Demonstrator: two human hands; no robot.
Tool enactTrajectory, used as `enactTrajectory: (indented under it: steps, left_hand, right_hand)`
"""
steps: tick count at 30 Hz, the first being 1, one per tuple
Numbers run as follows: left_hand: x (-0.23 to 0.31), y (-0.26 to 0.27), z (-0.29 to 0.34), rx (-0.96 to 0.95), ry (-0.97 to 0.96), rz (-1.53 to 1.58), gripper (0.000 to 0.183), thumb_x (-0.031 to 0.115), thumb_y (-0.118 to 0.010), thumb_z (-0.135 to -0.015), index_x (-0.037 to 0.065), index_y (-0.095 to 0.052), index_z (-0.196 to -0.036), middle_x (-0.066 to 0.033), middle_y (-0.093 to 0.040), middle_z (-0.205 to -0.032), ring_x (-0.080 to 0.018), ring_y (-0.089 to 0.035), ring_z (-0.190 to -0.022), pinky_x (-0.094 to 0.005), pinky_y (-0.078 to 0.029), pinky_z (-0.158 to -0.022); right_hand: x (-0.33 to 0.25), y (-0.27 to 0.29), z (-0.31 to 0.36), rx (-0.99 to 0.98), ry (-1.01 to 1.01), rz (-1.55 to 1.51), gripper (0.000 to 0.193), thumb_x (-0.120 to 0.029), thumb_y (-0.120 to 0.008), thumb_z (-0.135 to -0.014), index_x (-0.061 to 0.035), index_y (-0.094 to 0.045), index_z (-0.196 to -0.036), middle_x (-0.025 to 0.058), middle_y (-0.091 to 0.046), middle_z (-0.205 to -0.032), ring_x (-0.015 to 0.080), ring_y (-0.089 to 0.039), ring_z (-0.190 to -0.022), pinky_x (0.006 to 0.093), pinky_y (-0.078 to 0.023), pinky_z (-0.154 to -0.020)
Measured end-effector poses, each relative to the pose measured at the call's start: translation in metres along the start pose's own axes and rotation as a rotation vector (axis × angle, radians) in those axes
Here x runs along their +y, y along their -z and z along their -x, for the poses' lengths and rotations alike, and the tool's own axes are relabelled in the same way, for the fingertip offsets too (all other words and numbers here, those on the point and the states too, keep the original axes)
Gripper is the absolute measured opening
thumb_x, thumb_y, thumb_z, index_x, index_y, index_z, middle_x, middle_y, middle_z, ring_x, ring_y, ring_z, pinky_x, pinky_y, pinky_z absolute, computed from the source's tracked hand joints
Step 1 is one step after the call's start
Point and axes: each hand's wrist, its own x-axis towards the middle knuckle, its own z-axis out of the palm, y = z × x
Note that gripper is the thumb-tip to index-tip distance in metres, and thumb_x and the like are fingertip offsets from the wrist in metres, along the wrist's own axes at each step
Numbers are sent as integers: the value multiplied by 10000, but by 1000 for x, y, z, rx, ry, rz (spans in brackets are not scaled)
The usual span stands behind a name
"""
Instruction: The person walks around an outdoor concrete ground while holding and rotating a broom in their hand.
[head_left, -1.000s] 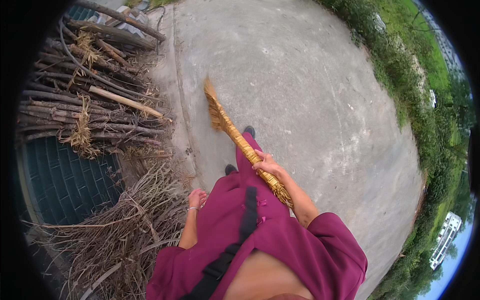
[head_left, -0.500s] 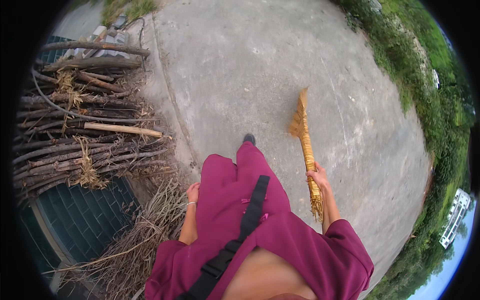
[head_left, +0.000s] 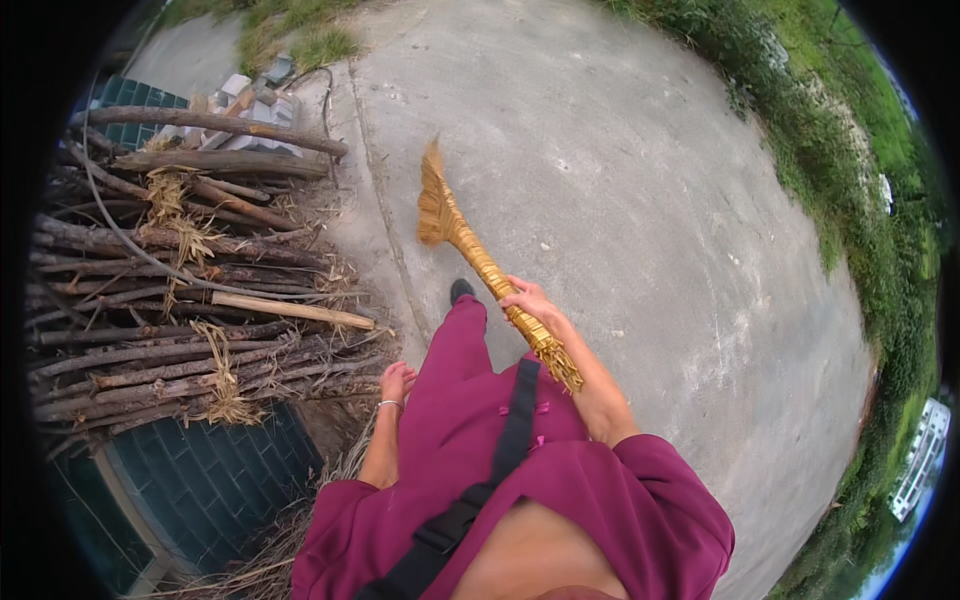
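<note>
1. Right hand (head_left: 530, 303) is gripping the golden straw broom (head_left: 472, 246), its fingers closing around the wrapped handle just off the view's centre.
2. Left hand (head_left: 397, 382) is hanging at 8 o'clock from the right one, beside the thigh, fingers loosely curled and half open; a thin bracelet (head_left: 389, 403) is circling its wrist.
3. Fanned bristles (head_left: 432, 205) are pointing toward 11 o'clock from the right hand, and the frayed butt (head_left: 562, 370) toward 5; I cannot tell whether the bristles are touching the concrete (head_left: 640, 200).
4. One dark shoe (head_left: 461, 290) is showing at 9 o'clock from the right hand, and a black strap (head_left: 514, 425) is crossing the maroon clothing (head_left: 600, 500).
5. Farther out, stacked branches (head_left: 180, 375) are lying at 9 o'clock, pale blocks (head_left: 268, 108) at 10:30, dark green tiles (head_left: 215, 480) at 8.
6. Green plants (head_left: 880, 260) are lining the concrete from 1 to 4 o'clock; a white building (head_left: 920, 460) is standing beyond, just before 4.
</note>
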Motion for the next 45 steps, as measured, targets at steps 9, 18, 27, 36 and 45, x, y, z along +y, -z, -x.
enactTrajectory:
  steps: [9, 18, 27, 36, 45]
  left_hand:
    - [53, 67, -31, 76, 163, 150, 232, 116, -465, -820, 64, -496, -1044, -75, -584, -809, -183, -577, -681, -307, -490, -546]
    - [100, 28, -61, -39, 153, 135, 234, 124, -477, -801, 54, -504, -1024, -74, -585, -804, -160, -574, -661, -259, -480, -524]
    - [164, -23, -62, 25, 139, 145, 252, 125, -485, -793, 51, -502, -1033, -59, -583, -781, -141, -573, -647, -252, -476, -516]
    - [129, -45, -34, 131, 183, 297, 251, 118, -486, -799, 46, -516, -1037, -54, -583, -789, -133, -566, -684, -230, -439, -497]
    - [38, -30, -15, 170, 210, 186, 242, 124, -514, -767, 43, -586, -983, -37, -590, -772, -112, -558, -674, -235, -445, -556]
  right_hand:
    - [-11, 68, 4, 163, -34, -372, 455, -68, -554, -721, -49, -414, -1154, 79, -525, -701, 154, -543, -537, 252, -468, -430]
    - [-56, 47, 35, 554, 28, 70, 713, 18, -586, -620, 3, -298, -1272, 68, -532, -656, 147, -514, -464, 277, -423, -400]
    - [-217, 18, -96, 137, 89, 347, 790, -14, -599, -619, 2, -233, -1320, 115, -589, -804, 152, -552, -575, 262, -453, -514]
    - [-283, -55, -282, 41, 353, 974, 809, -212, -646, -601, -7, -274, -1289, 258, -545, -1013, 350, -548, -923, 364, -442, -790]
    - [-186, -157, -316, -205, 210, 1090, 802, -205, -656, -612, -14, -255, -1279, 230, -573, -920, 348, -582, -826, 381, -477, -726]
